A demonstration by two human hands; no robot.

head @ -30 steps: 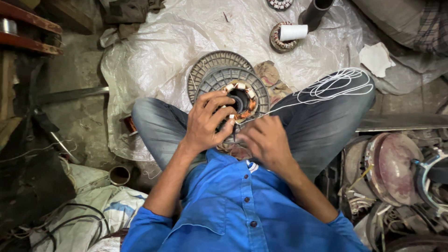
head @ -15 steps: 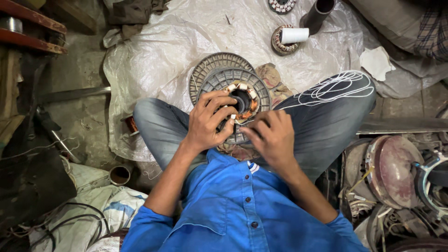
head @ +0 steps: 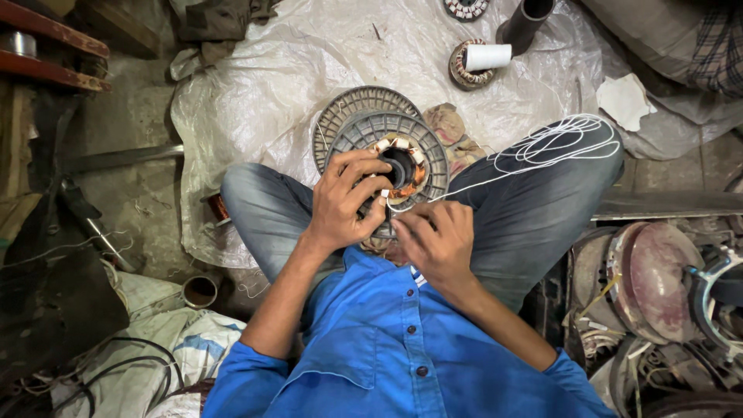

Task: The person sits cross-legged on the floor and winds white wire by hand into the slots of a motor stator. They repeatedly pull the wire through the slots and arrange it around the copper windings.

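Note:
A round grey fan motor stator [head: 391,151] with copper windings and white insulation stands on edge in my lap, between my knees. My left hand [head: 344,201] grips its near rim, fingers curled over the winding ring. My right hand [head: 433,240] pinches a white thread [head: 495,174] just below the stator. That thread runs up to a loose white coil [head: 561,143] lying on my right knee. A second ribbed disc [head: 348,108] sits behind the stator.
A crumpled plastic sheet [head: 271,93] covers the floor ahead. On it lie a wound stator with a white spool [head: 476,62] and a dark tube [head: 526,19]. Motor housings [head: 658,286] pile at right, cables and sacks [head: 139,364] at left.
My right hand has shifted slightly right and down, drawing the thread. My left hand keeps its grip on the stator.

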